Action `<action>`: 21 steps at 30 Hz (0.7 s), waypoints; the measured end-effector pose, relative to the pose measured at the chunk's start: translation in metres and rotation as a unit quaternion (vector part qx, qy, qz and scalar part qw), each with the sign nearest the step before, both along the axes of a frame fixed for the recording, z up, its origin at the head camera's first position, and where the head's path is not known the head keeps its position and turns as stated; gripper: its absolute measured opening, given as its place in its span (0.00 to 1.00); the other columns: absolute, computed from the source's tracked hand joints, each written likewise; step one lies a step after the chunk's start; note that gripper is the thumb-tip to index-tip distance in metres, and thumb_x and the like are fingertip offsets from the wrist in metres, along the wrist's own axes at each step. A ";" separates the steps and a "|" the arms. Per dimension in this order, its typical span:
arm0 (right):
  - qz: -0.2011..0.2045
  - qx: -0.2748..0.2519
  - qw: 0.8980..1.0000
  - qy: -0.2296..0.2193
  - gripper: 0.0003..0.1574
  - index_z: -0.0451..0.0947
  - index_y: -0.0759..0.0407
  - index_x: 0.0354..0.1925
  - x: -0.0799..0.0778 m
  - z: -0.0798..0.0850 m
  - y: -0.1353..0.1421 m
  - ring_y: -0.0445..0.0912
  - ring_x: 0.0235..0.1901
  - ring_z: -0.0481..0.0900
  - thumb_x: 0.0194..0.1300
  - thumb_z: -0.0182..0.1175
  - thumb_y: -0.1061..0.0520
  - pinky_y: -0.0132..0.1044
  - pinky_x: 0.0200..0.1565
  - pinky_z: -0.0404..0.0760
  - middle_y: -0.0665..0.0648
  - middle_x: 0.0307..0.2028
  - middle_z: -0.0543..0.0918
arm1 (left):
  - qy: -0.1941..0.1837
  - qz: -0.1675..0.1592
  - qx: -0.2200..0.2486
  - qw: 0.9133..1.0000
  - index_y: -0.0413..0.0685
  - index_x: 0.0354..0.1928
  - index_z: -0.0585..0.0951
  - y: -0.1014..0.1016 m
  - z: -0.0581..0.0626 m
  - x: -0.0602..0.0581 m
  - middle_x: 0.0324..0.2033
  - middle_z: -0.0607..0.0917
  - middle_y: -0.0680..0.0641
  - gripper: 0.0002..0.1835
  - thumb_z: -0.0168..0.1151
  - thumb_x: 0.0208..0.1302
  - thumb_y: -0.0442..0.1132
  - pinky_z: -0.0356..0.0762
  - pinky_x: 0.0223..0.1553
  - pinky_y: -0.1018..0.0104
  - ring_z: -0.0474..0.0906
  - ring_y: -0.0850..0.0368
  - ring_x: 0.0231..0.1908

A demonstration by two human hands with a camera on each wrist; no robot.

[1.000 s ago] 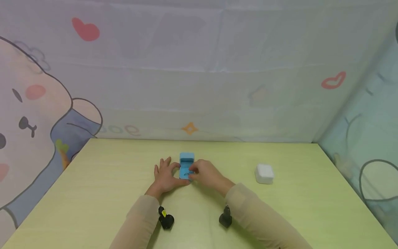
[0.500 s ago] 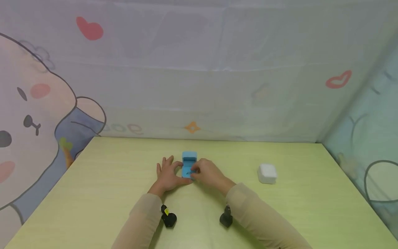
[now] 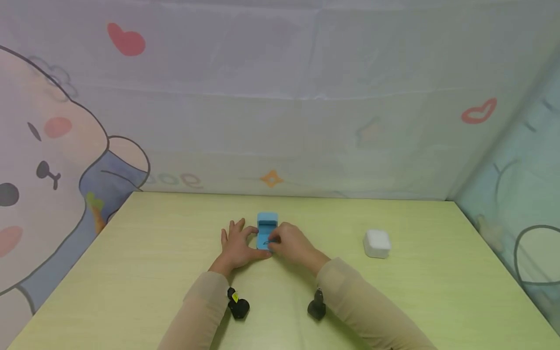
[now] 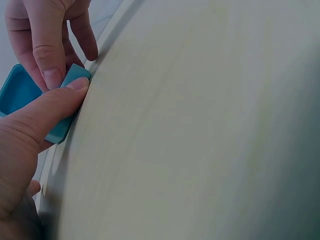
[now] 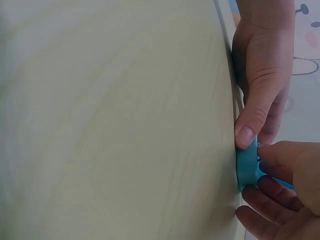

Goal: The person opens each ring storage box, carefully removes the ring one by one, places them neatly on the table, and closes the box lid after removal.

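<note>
A small light-blue ring box [image 3: 267, 217] stands on the table with its lid raised. My left hand [image 3: 238, 249] holds it from the left, thumb along the front face and index finger at the side; the other fingers spread away. In the left wrist view the thumb [image 4: 50, 107] lies across the box's front. A thin dark arc, seemingly a ring [image 3: 265, 243], shows in the base. My right hand [image 3: 292, 244] pinches at it with thumb and index finger, which hide most of it. In the right wrist view, other right fingers [image 5: 270, 202] curl beside the blue box [image 5: 246, 167].
A white rounded box [image 3: 377, 243] sits on the pale yellow-green table [image 3: 415, 291], right of the hands. Behind the table hangs a printed cloth [image 3: 306, 121]. Black wrist cameras [image 3: 238, 308] hang from both sleeves.
The head view has shifted slightly, moving the whole scene a little to the right. Both hands keep nearly the same places at the ring box.
</note>
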State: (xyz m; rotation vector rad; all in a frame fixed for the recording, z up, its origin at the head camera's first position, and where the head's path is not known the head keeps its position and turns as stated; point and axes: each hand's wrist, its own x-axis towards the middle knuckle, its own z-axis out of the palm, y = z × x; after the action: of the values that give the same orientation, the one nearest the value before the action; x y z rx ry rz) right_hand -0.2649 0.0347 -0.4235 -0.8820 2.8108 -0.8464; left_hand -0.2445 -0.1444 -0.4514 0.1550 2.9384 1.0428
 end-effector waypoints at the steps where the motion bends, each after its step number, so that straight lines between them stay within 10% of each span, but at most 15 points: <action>1: -0.001 0.000 1.000 0.000 0.12 0.84 0.64 0.40 0.000 0.000 0.000 0.47 0.40 0.78 0.61 0.62 0.56 0.40 0.46 0.79 0.58 0.38 0.81 | 0.000 0.000 0.000 1.000 0.47 0.56 0.75 0.000 0.000 0.000 0.71 0.51 0.32 0.36 0.72 0.46 0.57 0.25 0.67 0.33 0.31 0.30 0.71; 21: -0.014 0.020 0.999 0.025 0.09 0.84 0.60 0.35 0.004 0.000 -0.005 0.44 0.34 0.76 0.65 0.59 0.57 0.36 0.40 0.79 0.54 0.35 0.79 | -0.008 0.000 0.003 1.000 0.48 0.57 0.74 0.000 0.001 0.000 0.72 0.50 0.33 0.36 0.71 0.47 0.58 0.24 0.67 0.35 0.30 0.31 0.72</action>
State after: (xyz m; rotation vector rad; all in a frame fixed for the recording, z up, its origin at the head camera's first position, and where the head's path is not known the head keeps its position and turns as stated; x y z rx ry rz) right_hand -0.2605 0.0294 -0.4236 -0.8719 2.8795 -0.7782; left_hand -0.2445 -0.1447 -0.4504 0.1478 2.9217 1.0480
